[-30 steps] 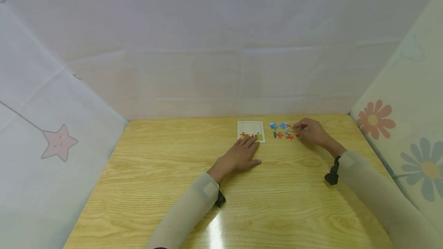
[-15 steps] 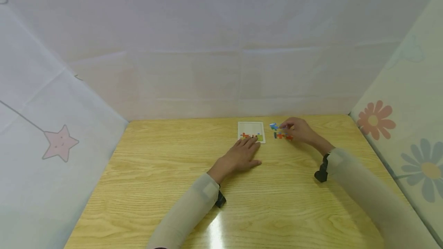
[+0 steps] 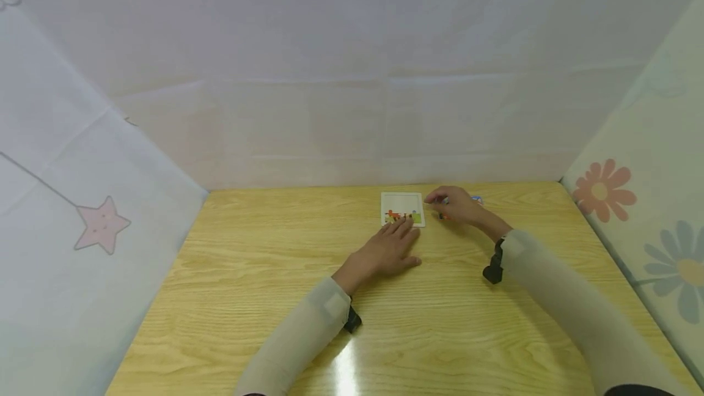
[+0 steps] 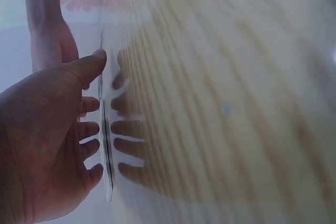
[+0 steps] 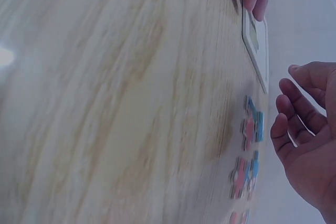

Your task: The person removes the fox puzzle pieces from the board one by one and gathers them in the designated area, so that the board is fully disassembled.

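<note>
A white puzzle tray [image 3: 403, 200] lies near the table's far edge, with red, yellow and green pieces along its near side. My left hand [image 3: 383, 250] lies palm down, its straight fingers resting on the tray's near edge. Just right of the tray, my right hand [image 3: 459, 205] hovers above loose jigsaw pieces [image 5: 247, 129]. Its thumb is drawn toward the hidden forefinger and the other fingers bend loosely, in the right wrist view. Whether a piece is between thumb and forefinger is hidden. One blue-and-white piece [image 3: 476, 200] shows beyond the right hand.
The wooden table [image 3: 264, 261] reaches pale cloth walls at the back and both sides. Red and blue printed flowers are on the right wall and a pink star [image 3: 102, 225] on the left. Black straps [image 3: 495, 264] circle both wrists.
My right hand has moved left over the loose pieces, toward the tray, and uncovered a piece at their right end. My left hand stays on the tray's edge; the head view has shifted slightly.
</note>
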Tool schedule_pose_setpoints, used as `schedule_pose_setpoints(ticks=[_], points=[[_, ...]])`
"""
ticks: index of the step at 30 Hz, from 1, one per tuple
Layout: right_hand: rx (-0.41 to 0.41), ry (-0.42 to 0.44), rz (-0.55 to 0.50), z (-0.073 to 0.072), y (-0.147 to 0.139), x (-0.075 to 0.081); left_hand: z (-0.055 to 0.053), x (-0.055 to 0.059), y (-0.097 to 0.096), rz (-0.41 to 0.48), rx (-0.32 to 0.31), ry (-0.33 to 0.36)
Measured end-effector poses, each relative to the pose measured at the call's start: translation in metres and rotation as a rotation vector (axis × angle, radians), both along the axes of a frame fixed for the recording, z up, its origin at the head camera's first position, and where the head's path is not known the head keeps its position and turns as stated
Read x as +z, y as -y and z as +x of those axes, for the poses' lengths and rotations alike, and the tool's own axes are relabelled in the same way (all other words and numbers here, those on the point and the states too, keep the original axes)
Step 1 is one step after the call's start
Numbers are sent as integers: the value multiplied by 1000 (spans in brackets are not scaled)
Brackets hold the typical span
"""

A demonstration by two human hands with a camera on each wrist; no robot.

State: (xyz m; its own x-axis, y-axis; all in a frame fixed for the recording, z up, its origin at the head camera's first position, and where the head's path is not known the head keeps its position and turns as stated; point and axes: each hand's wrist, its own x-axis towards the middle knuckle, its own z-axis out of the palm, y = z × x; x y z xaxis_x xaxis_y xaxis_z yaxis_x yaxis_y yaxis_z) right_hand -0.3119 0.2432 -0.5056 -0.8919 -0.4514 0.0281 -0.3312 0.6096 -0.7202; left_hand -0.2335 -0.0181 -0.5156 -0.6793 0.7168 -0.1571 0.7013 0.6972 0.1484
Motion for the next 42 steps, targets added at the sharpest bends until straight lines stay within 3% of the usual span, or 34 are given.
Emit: schedule_pose_setpoints(ticks=[21, 30, 42], points=[[142, 57, -22, -23, 40, 0, 6, 0, -5, -41, 9, 26], [166, 209, -36, -33, 50, -2, 5, 2, -5, -45, -2, 32], [229, 185, 54, -42, 63, -5, 5, 6, -4, -65, -16, 38]])
